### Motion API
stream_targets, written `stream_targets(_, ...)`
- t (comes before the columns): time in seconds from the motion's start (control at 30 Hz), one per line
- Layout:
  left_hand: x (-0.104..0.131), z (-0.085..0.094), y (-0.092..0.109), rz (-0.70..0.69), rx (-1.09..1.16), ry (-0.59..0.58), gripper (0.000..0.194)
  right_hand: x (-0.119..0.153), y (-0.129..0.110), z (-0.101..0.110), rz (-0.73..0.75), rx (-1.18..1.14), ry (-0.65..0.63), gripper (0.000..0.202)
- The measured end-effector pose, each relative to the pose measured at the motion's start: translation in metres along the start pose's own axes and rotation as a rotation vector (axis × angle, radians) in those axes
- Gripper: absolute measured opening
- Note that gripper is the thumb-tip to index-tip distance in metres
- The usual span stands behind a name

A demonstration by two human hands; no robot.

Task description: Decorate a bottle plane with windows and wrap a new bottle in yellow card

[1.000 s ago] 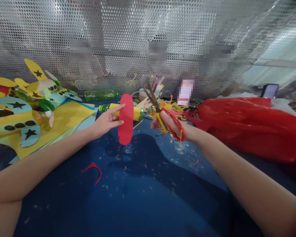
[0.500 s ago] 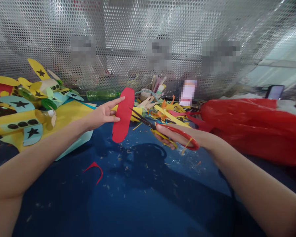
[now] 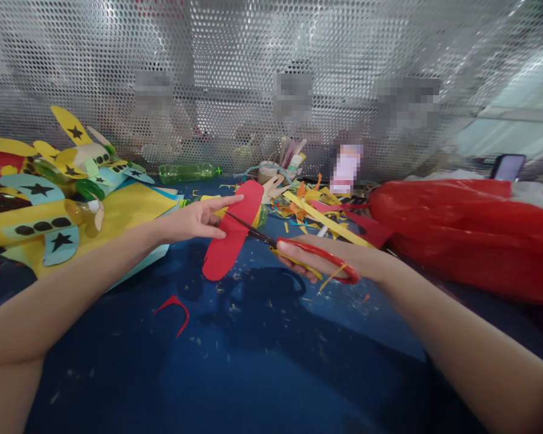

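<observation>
Above the blue tabletop, my left hand [image 3: 207, 218] grips a long red foam or paper piece [image 3: 230, 248] with rounded ends, its fingers along the left edge. The piece is tilted, upper end to the right. My right hand [image 3: 298, 256] is closed around scissors [image 3: 328, 256] with red and yellow handles and dark blades. One blade lies across the face of the red piece near its middle; the other blade appears to be behind it. A thin yellow strip dangles by the scissor handle. Below on the table lies a curved red scrap [image 3: 176, 306].
At left are toy planes [image 3: 40, 226] with black stars, on yellow sheets [image 3: 131, 211]. Behind stand a green bottle [image 3: 187, 173] and a cup of sticks [image 3: 271, 173]. Yellow and orange scraps [image 3: 305, 205] lie beyond my right hand. A red plastic bag [image 3: 461, 235] fills the right.
The red piece has moved right and slightly down and tilted further. The scissors have shifted left, their blades now drawn together across the piece's middle.
</observation>
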State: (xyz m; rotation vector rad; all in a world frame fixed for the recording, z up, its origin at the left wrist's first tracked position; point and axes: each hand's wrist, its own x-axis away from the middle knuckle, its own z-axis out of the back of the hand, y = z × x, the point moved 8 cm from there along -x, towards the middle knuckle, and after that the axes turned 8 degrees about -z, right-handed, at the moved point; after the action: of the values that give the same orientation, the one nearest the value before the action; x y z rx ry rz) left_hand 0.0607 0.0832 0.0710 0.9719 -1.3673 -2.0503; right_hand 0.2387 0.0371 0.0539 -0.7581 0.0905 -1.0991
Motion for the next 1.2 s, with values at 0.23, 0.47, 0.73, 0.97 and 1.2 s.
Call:
stream_targets(0.23, 0.0022, -0.0097, -0.0091, 0.062, 0.08, -0.192, 0.076, -0.0003, 0.0032, -0.0106, -0.025, -0.048, -0.142, 0.05)
stream_targets(0.47, 0.0022, -0.0088, -0.0069, 0.069, 0.063, -0.177, 0.075, 0.0002, 0.0018, -0.012, -0.029, -0.016, -0.146, 0.051)
stream_targets(0.73, 0.002, -0.0089, -0.0039, 0.078, 0.058, -0.171, 0.075, -0.0004, 0.0001, -0.0117, -0.03, -0.041, -0.136, 0.054)
stream_targets(0.97, 0.0029, -0.0082, -0.0076, 0.11, 0.062, -0.188, 0.077, -0.0006, -0.0023, -0.0098, -0.019, -0.022, -0.107, 0.056)
stream_targets(1.2, 0.0032, -0.0064, -0.0087, 0.111, 0.041, -0.183, 0.077, 0.0, -0.0037, -0.0087, -0.006, 0.013, -0.099, 0.056)
